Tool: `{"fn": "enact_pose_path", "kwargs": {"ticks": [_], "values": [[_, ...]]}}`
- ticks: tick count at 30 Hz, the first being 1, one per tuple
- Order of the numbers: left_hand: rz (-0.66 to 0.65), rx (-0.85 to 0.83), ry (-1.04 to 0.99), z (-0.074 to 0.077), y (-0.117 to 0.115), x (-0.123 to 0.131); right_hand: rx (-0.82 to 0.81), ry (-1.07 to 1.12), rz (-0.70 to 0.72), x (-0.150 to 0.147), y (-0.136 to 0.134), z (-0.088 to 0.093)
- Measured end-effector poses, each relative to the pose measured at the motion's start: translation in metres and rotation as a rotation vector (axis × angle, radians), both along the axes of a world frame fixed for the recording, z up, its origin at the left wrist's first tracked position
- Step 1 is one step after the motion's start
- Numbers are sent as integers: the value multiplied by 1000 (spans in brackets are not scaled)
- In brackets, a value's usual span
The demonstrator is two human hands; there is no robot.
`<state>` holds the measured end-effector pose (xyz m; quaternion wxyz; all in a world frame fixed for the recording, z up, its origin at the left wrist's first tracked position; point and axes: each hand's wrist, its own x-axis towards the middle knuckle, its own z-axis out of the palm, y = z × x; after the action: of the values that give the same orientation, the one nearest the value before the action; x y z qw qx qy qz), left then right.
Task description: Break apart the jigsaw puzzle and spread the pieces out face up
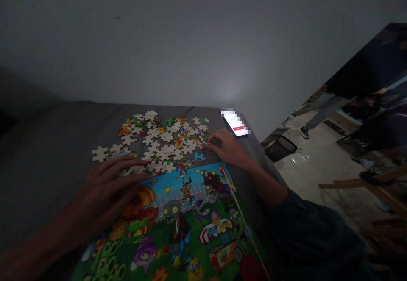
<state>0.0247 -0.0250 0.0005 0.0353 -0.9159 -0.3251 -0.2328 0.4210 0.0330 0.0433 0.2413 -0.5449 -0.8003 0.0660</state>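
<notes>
A colourful cartoon puzzle picture (187, 226) lies on a grey table (54, 145) in front of me. Behind it is a heap of several loose puzzle pieces (162, 139), many face down and white. My left hand (104, 192) lies flat with fingers stretched out over the picture's upper left corner and the nearest pieces. My right hand (225, 145) rests at the heap's right edge, fingers curled down onto the pieces there; whether it holds one is hidden.
A lit phone (235, 124) lies at the table's far right corner. A plain wall rises behind the table. To the right, a tiled floor (318, 166) holds a black bin (281, 147), wooden furniture, and a person's legs (318, 113) farther back.
</notes>
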Motion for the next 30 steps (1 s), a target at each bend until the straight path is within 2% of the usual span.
{"fn": "enact_pose_path", "kwargs": {"ticks": [5, 8, 11, 18, 23, 30], "values": [[59, -52, -42, 0, -4, 3, 87, 15, -96, 34, 7, 12], [55, -72, -23, 0, -4, 3, 49, -32, -46, 44, 5, 11], [64, -85, -34, -1, -5, 4, 6, -81, 33, 35, 0, 5], [107, -111, -126, -3, -8, 9, 54, -116, -13, -10, -2, -14], [71, -59, -85, -6, -4, 4, 55, -138, 6, -13, -1, -17], [111, -76, -128, -4, -8, 10, 85, -78, 62, -19, -4, -11]]}}
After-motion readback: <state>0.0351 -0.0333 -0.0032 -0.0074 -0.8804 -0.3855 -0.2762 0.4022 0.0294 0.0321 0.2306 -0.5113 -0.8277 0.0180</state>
